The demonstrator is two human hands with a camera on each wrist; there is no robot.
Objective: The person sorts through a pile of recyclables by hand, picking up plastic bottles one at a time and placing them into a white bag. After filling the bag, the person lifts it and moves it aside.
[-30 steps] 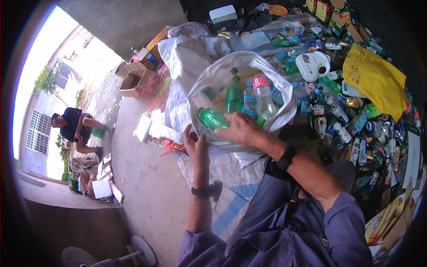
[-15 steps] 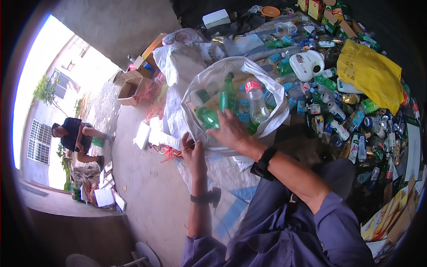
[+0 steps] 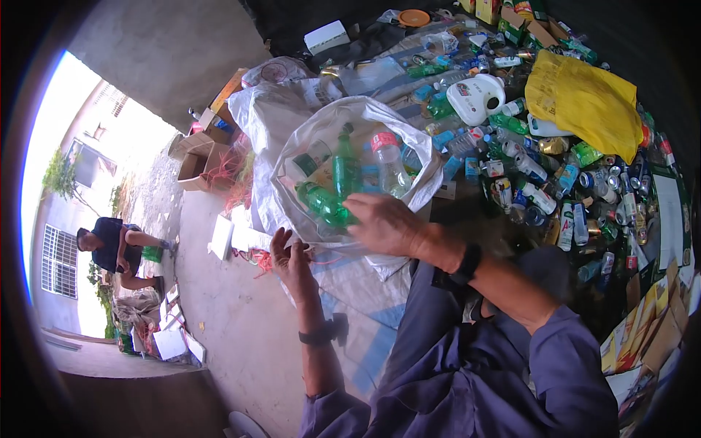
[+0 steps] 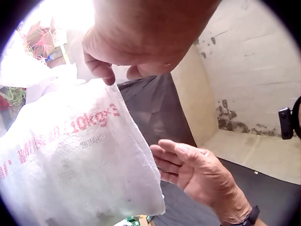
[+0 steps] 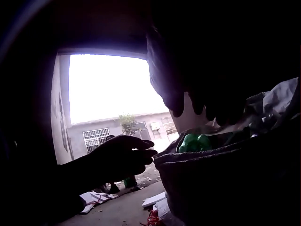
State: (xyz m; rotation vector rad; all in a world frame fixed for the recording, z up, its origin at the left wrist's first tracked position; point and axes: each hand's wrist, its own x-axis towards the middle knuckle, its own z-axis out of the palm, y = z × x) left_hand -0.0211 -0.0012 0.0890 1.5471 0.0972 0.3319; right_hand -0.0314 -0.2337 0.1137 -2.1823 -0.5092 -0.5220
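A white woven sack [image 3: 274, 117] stands with its mouth wide, its printed side showing in the left wrist view [image 4: 70, 155]. Inside are a tilted green bottle [image 3: 320, 203], another green bottle [image 3: 345, 166] and a clear one with a red label [image 3: 387, 157]. Over the near rim, my right hand [image 3: 387, 228] has extended fingers and holds nothing; its palm shows in the left wrist view [image 4: 202, 176]. My left hand [image 3: 294, 270] is beside the rim, fingers loosely bent, fingertips at the sack's edge in the right wrist view [image 5: 122, 153].
Many bottles and cans [image 3: 540, 197] are spread on the right, with a yellow bag [image 3: 580, 102] and a white jug [image 3: 475, 98] among them. A cardboard box [image 3: 197, 162] stands left of the sack. Another person [image 3: 113, 248] sits farther left.
My right hand has come back from the green bottles toward the near rim. My left hand remains beside the sack. The head view has shifted, moving the scene left in the picture.
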